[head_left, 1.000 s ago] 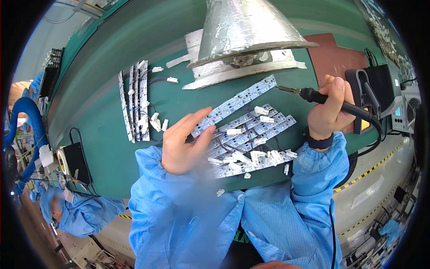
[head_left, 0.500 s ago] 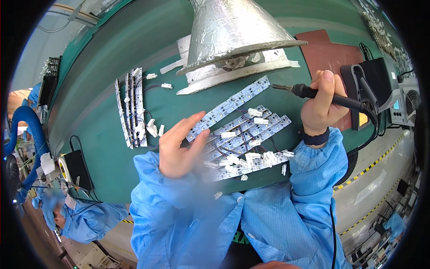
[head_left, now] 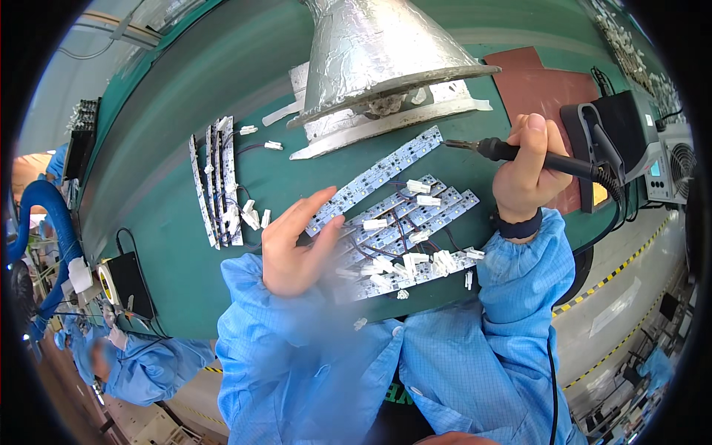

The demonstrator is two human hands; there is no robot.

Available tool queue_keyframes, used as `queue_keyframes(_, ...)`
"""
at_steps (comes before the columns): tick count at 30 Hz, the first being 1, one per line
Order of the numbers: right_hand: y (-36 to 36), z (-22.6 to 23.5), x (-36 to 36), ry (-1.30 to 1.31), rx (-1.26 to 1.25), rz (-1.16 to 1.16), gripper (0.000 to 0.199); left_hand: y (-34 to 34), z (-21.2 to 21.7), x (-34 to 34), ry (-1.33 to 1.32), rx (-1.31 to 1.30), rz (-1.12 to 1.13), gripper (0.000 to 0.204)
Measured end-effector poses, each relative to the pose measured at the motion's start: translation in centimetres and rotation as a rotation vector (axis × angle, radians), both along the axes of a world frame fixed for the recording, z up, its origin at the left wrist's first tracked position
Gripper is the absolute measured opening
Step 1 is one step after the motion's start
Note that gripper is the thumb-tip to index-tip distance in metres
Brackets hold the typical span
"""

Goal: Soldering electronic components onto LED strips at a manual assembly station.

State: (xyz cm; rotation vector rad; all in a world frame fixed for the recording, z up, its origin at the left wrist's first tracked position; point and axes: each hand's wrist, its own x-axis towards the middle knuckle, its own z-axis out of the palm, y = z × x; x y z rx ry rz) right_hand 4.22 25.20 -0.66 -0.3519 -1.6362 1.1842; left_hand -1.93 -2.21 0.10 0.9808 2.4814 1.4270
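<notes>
Between the thumb and fingers of my left hand [head_left: 295,245] is the near end of a white LED strip board [head_left: 378,178]. It slants up and right, with small components along its face. My right hand [head_left: 530,174] is closed round a black soldering iron [head_left: 498,149], whose tip is at or very close to the board's far end; I cannot tell if they touch. Below the held board lies a pile of LED boards [head_left: 445,215] with dark wires and white connectors [head_left: 404,265]. A dark band circles my right wrist.
A foil-covered fume hood [head_left: 386,52] stands at the back. More LED boards [head_left: 216,182] lie at the left. At the right are a black soldering station [head_left: 619,137] and a brown mat [head_left: 538,81]. A blue hose [head_left: 55,222] and a co-worker in blue [head_left: 152,367] appear far left.
The whole view has shifted slightly. Both hands keep their grips, and the iron's tip remains by the board's far end.
</notes>
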Motion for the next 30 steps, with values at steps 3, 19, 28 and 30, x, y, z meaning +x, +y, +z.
queue_keyframes(3, 0.1, 0.0, 0.1, -0.012, 0.004, -0.001, 0.033, 0.1, -0.1, -0.1, 0.008, 0.004, -0.004, 0.037)
queue_keyframes(19, 2.5, 3.4, 2.6, 0.159, -0.242, -0.418, 0.048, -0.6, 1.0, -0.1, -0.582, 0.229, 0.089, 0.037)
queue_keyframes(28, -1.5, 3.2, 10.6, 0.234, -0.542, -0.138, 0.046, -2.8, 2.1, 2.0, -0.230, 0.221, -0.095, 0.037)
queue_keyframes(30, -3.4, 3.9, 10.8, 0.323, -0.565, -0.031, 0.048, -3.0, 2.6, 4.2, -0.223, 0.173, -0.143, 0.039)
